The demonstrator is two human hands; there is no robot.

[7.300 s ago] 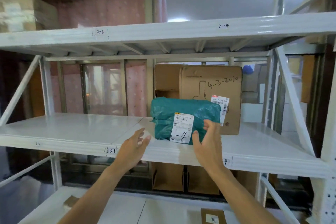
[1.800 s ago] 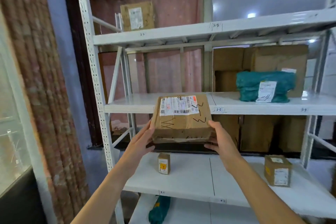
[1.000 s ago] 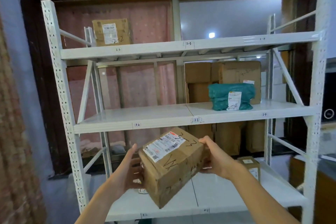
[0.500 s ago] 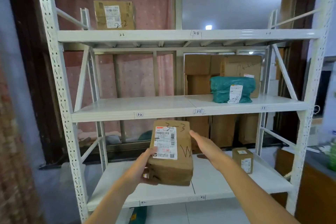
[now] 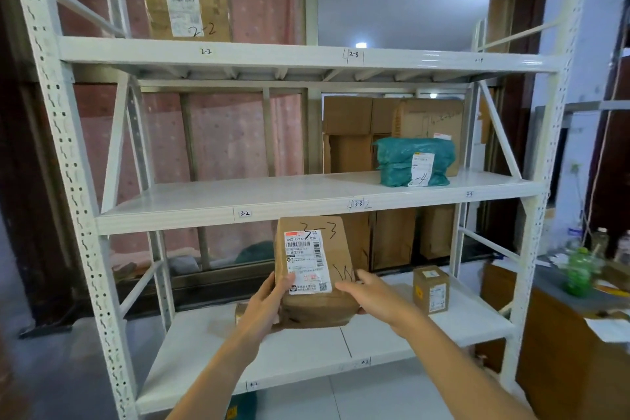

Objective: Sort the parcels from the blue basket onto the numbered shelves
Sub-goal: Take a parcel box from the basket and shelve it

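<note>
- Box marked 2-2 stands on the top shelf
- Left hand grips the lower left edge of the parcel marked 3-3, thumb on its front
- That parcel is held upright in the air, just below the middle shelf
- Right hand clasps its lower right corner
- Teal parcel lies on the middle shelf, right
</note>
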